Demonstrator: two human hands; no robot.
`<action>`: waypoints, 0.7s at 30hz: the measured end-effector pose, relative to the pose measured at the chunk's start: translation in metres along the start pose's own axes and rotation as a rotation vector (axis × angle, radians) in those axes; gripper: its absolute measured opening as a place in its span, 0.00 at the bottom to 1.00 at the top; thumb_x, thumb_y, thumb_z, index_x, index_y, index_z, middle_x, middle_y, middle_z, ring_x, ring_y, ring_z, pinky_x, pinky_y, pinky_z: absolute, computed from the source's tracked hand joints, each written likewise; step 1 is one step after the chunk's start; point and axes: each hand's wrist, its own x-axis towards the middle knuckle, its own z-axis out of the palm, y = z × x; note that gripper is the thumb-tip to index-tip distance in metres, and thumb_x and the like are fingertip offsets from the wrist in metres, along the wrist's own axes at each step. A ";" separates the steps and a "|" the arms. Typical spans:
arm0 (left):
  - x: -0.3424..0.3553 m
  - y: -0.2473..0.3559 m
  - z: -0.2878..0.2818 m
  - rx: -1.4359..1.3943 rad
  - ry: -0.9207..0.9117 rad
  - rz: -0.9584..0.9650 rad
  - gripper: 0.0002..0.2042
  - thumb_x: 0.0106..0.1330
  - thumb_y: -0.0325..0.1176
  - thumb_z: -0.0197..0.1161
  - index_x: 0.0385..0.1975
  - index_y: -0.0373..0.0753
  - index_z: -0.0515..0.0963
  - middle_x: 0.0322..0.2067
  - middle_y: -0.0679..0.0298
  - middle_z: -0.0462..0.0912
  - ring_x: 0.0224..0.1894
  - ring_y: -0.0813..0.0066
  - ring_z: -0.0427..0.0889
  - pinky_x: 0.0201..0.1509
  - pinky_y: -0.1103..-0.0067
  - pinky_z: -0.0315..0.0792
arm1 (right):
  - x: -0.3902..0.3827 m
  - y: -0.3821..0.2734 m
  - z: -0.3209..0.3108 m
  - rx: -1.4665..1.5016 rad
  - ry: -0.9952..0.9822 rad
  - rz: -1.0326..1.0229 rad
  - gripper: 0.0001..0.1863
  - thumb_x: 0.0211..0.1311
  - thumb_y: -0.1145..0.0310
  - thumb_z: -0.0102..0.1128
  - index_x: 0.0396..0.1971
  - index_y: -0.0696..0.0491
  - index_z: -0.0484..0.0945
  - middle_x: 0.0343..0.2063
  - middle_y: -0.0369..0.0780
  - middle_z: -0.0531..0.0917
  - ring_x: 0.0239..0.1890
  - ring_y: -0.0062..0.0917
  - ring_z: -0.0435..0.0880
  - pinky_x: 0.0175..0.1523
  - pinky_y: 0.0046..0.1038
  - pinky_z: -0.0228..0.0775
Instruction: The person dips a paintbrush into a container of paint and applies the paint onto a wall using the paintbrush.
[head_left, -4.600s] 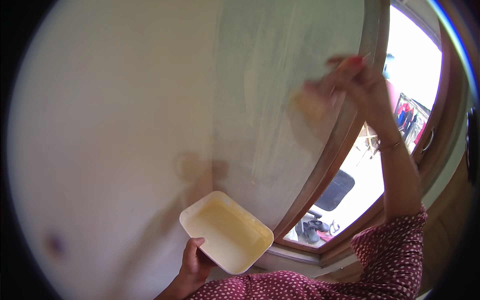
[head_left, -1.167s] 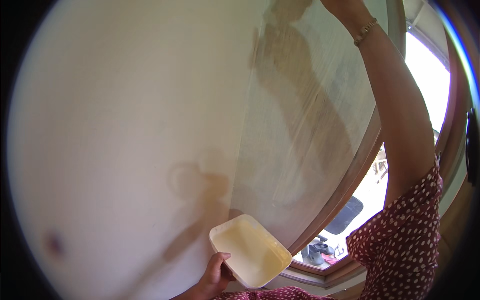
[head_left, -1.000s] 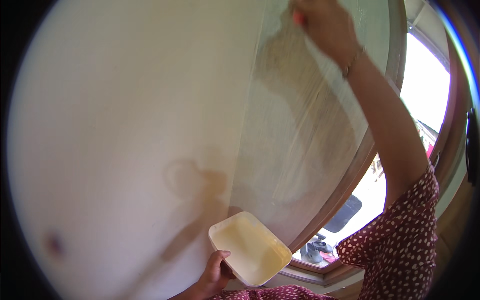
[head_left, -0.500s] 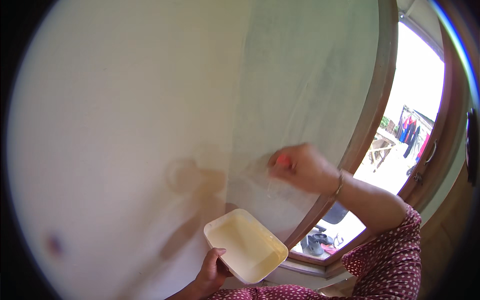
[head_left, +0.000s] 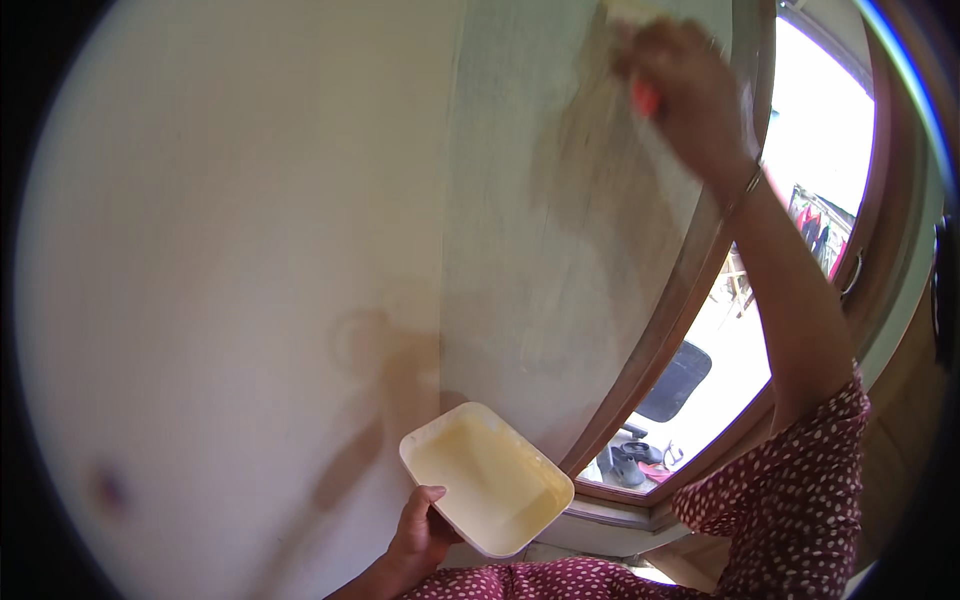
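Note:
My left hand point(head_left: 418, 535) grips a shallow, pale rectangular tub point(head_left: 490, 480) by its near left rim, thumb over the edge. Cream-coloured paint lies inside it, the tub tilted toward me. High up at the right, my right hand point(head_left: 685, 90) is closed round a paintbrush point(head_left: 645, 98) with a red handle. Its pale head point(head_left: 625, 12) is blurred at the top edge, up against the grey-green strip of wall point(head_left: 520, 130). To the left of that strip the wall point(head_left: 250, 200) is cream.
A brown wooden door frame point(head_left: 665, 310) borders the wall at the right. Through the opening are a dark chair-like piece point(head_left: 675, 382), several shoes point(head_left: 630, 468) on the floor and hanging clothes point(head_left: 815, 235). The door's metal handle point(head_left: 852, 275) shows farther right.
My right hand has swung up and to the right along the grey-green strip, brush in its grip. The tub in my left hand has shifted only slightly.

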 end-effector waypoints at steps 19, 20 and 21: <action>-0.009 0.002 0.034 -0.038 0.141 0.174 0.34 0.59 0.48 0.56 0.65 0.39 0.62 0.56 0.56 0.74 0.57 0.57 0.76 0.54 0.57 0.75 | -0.082 0.013 -0.020 0.981 -0.570 0.455 0.12 0.61 0.67 0.67 0.41 0.57 0.83 0.27 0.36 0.87 0.31 0.18 0.86 0.38 0.23 0.79; -0.011 0.001 0.034 -0.039 0.160 0.182 0.33 0.59 0.48 0.56 0.64 0.39 0.62 0.55 0.56 0.74 0.56 0.58 0.76 0.53 0.57 0.75 | -0.061 0.030 -0.028 1.031 -0.432 0.460 0.11 0.63 0.67 0.65 0.41 0.57 0.82 0.30 0.37 0.87 0.31 0.18 0.86 0.41 0.22 0.79; -0.011 0.001 0.037 -0.039 0.151 0.178 0.33 0.59 0.48 0.56 0.64 0.39 0.62 0.55 0.56 0.74 0.56 0.58 0.76 0.53 0.57 0.75 | -0.041 0.049 -0.038 1.064 -0.295 0.469 0.10 0.65 0.67 0.63 0.41 0.57 0.82 0.33 0.37 0.87 0.32 0.18 0.86 0.44 0.22 0.79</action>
